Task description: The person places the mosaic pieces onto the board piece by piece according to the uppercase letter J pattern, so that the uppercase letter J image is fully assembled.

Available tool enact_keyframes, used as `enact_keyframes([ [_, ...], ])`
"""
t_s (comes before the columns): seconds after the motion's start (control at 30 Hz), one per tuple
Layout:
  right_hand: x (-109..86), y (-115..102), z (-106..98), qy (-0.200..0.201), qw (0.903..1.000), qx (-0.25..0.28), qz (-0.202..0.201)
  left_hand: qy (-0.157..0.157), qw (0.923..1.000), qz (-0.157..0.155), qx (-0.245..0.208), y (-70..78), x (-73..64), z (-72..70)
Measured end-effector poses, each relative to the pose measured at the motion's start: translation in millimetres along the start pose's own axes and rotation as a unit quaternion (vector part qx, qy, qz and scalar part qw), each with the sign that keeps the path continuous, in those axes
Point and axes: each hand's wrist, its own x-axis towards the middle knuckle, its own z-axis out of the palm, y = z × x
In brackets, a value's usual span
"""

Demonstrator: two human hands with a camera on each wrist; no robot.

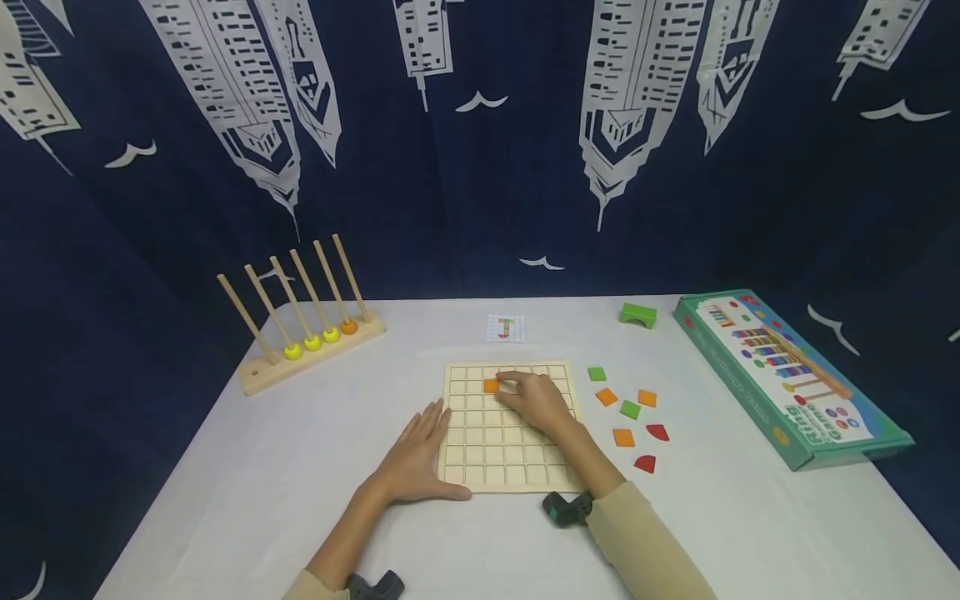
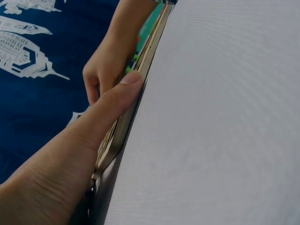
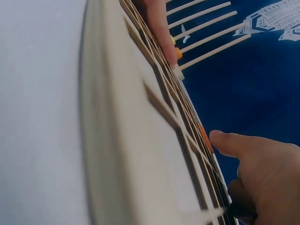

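Orange tile (image 1: pixel 491 386) lies on the gridded wooden board (image 1: pixel 475 476), toward its far side. On my feed, the right hand (image 1: pixel 535 402) curls thumb and forefinger at the tile's edge; I cannot tell whether they pinch it. The left hand (image 1: pixel 417 457), thumb spread wide, touches the board's left edge.

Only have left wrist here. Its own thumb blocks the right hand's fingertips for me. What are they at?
Observer: The right hand has thumb and finger at the edges of an orange square, lying near the far side of the grid board.

Operator: Copy. Anything on the table straight past that far side?

Observer: Yes, per the head view: a small card, printed with a grid and a coloured J-like shape, lies apart from the board.
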Motion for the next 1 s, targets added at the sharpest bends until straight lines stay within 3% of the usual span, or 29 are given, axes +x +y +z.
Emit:
enact_keyframes([
  [0.27,-12.3,11,-24,0.016,0.9995,0.026,-0.004,0.003,1.0000,0.002,0.005,-1.6,3.5,-1.3],
  [0.73,-33.3,56,-90,0.082,0.9958,-0.025,0.032,0.014,0.9998,0.012,0.002,-0.8,1.5,-2.3],
  [1.0,-35.6,90,-98,0.107,0.9897,-0.062,0.071,0.013,0.9998,0.015,0.000,-0.8,-0.1,-0.9],
])
